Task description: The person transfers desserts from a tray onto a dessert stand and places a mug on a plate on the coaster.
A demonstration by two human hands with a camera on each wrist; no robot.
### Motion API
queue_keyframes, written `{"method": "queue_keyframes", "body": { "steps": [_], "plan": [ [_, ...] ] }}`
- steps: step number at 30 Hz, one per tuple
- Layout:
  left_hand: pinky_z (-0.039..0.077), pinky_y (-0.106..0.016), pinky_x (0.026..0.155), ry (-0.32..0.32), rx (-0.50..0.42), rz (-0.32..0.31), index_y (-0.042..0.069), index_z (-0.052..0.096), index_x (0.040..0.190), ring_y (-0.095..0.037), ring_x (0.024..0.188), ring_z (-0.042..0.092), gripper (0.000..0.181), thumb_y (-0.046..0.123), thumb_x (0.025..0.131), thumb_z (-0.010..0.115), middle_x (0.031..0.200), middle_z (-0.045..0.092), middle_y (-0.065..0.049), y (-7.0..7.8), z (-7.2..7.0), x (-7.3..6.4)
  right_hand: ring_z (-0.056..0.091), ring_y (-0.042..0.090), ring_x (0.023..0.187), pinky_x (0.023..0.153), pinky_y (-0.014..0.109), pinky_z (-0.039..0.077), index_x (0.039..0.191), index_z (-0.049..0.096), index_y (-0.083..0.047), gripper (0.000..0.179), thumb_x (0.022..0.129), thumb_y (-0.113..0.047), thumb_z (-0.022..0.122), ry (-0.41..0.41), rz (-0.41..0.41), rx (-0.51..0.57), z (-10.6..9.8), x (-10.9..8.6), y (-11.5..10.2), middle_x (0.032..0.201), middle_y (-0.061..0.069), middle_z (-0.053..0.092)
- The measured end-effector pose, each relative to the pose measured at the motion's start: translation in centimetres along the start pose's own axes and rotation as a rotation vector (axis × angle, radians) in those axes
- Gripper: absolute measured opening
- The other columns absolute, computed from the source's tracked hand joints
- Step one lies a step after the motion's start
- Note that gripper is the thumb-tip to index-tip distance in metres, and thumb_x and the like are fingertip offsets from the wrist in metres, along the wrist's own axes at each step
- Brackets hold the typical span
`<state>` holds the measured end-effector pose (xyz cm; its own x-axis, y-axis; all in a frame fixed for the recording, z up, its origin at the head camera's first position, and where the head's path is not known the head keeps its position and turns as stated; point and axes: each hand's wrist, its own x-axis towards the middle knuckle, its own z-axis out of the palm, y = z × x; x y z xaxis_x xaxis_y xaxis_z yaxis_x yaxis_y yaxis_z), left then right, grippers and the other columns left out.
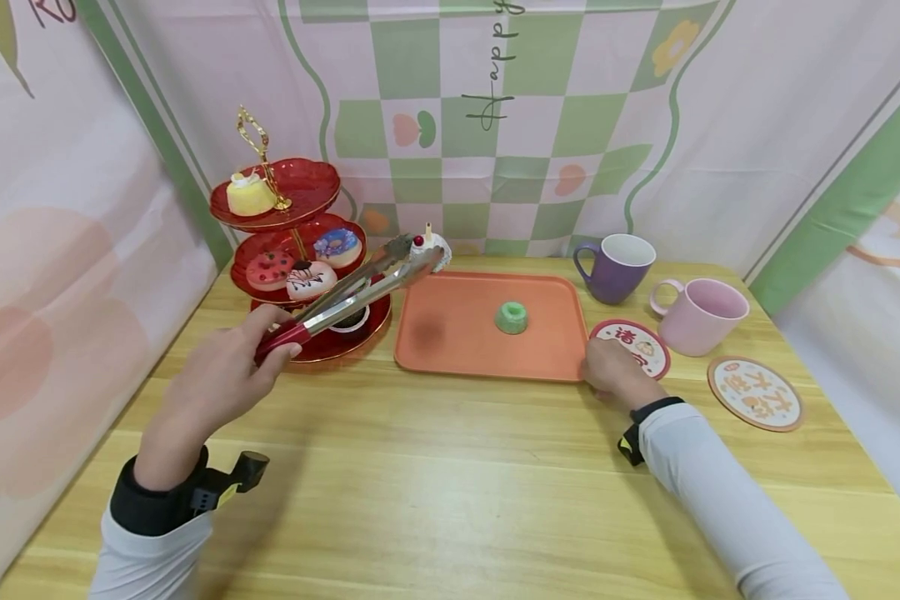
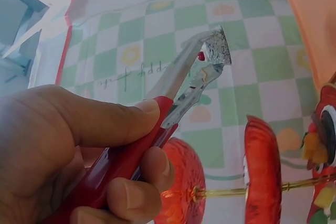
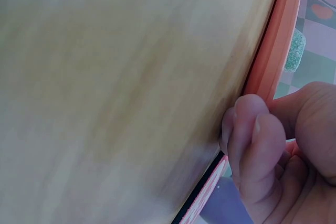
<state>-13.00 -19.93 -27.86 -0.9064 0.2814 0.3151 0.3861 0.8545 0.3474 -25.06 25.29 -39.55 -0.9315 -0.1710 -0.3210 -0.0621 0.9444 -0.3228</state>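
Note:
My left hand [image 1: 225, 375] grips the red handles of metal tongs [image 1: 352, 302], thumb on one side and fingers curled on the other. Between the tong tips is a small white speckled cake [image 2: 217, 47] with a red cherry, held above the tray's back left corner. A green ring-shaped cake [image 1: 512, 317] sits on the orange tray [image 1: 487, 364], right of its middle. At the tray's front right corner, my right hand [image 1: 613, 367] pinches the rim with curled fingers, its thumb on the inner side. That hand partly covers a red-rimmed round coaster [image 1: 647, 343].
A red three-tier stand [image 1: 311, 179] at left carries a yellow cake [image 1: 249, 197], several donuts and a dark cake partly hidden by the tongs. Behind the coasters stand a purple mug [image 1: 621, 271] and a pink mug [image 1: 701, 321]. An orange-lettered coaster [image 1: 756, 393] lies at right.

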Motion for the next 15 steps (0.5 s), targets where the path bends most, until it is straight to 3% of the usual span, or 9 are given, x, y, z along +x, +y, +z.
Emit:
{"method": "queue_keyframes", "body": {
  "steps": [7, 12, 15],
  "plan": [
    [0.035, -0.031, 0.046, 0.109, 0.024, 0.030, 0.004, 0.051, 0.112, -0.016, 0.052, 0.043, 0.030, 0.010, 0.087, 0.065, 0.071, 0.054, -0.005, -0.5, -0.7, -0.3, 0.055, 0.015, 0.042, 0.040, 0.024, 0.043, 0.076, 0.051, 0.003, 0.016, 0.089, 0.000, 0.044, 0.003, 0.008, -0.001, 0.0, 0.0, -0.1, 0.062, 0.011, 0.053],
    [0.031, -0.031, 0.043, 0.175, 0.079, -0.001, 0.004, 0.052, 0.113, -0.016, 0.049, 0.040, 0.032, 0.014, 0.086, 0.067, 0.065, 0.052, -0.004, -0.6, -1.0, -0.6, 0.055, 0.015, 0.043, 0.041, 0.024, 0.044, 0.078, 0.051, 0.003, 0.014, 0.089, 0.000, 0.044, 0.005, 0.015, -0.001, 0.1, 0.0, 0.0, 0.066, 0.013, 0.053],
    [0.031, -0.032, 0.044, 0.207, 0.066, -0.031, 0.003, 0.052, 0.113, -0.017, 0.049, 0.041, 0.031, 0.013, 0.086, 0.066, 0.066, 0.054, -0.006, -0.6, -1.2, -0.8, 0.055, 0.016, 0.043, 0.041, 0.024, 0.044, 0.078, 0.051, 0.004, 0.013, 0.089, 0.000, 0.044, 0.003, 0.013, 0.004, 0.1, 0.1, 0.0, 0.065, 0.012, 0.053]
  ]
}}
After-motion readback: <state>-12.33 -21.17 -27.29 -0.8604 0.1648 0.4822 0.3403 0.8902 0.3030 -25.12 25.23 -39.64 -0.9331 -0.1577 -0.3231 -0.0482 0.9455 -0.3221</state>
